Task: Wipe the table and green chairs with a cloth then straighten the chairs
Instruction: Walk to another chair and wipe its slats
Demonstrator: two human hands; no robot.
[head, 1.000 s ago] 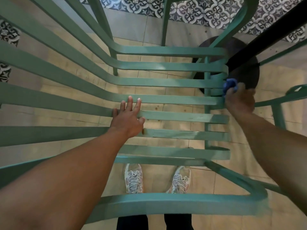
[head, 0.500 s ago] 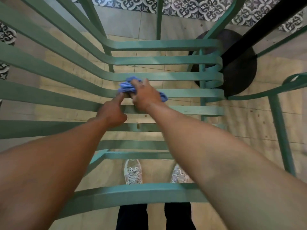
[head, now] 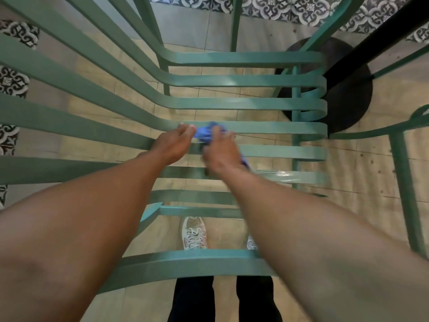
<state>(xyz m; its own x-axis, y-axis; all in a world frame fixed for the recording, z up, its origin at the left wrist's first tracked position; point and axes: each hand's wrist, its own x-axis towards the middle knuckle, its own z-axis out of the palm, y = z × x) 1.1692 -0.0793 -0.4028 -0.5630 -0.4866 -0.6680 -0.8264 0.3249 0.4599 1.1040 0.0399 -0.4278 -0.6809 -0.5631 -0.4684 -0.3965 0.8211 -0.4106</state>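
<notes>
I look straight down onto a green slatted chair; its seat slats run left to right below me. A blue cloth lies bunched on a middle slat. My right hand presses down on it with the fingers closed over it, and a corner of the cloth pokes out under the wrist. My left hand rests on the same slats just left of the cloth, its fingertips touching the cloth's edge. The slat to the right of my right hand shines wet.
A black round table base with its black post stands at the upper right. A second green chair's frame is at the right edge. My shoes show through the slats on the tiled floor.
My right hand brought the cloth from the seat's right edge to the middle slats beside my left hand, then drew it a little nearer. The left hand's fingers have come against the cloth.
</notes>
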